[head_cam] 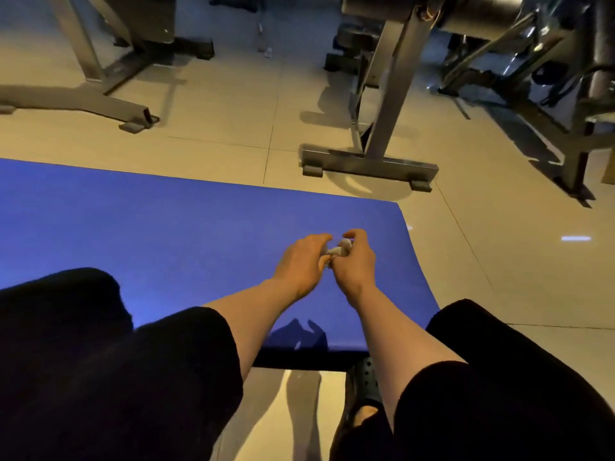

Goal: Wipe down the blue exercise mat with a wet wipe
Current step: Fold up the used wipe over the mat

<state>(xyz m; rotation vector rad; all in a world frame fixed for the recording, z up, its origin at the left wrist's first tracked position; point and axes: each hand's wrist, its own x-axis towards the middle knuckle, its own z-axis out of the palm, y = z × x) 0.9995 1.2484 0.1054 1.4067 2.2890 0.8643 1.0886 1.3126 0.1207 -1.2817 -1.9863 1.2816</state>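
Both hands are sharing one grip: the left hand (304, 261) and the right hand (354, 261) are each pinching a small, crumpled whitish wet wipe (336, 251) between curled fingers, holding it in the air above the near right end of the blue exercise mat (166, 234). It looks as though the wipe is being opened out or refolded, not yet pressed to the mat. To do this well, the person should be spreading the wipe flat so a broad face meets the surface, then laying it under flat fingers and working in overlapping strokes from one edge across, turning it when one side is soiled.

The mat is lying flat on the pale tiled floor (499, 261), its right end and far edge in view, the left part running out of frame. Its surface is looking smooth and even, with no marks I can make out in this dim light. Grey gym machine frames (369, 164) are standing beyond it, well apart from the hands.
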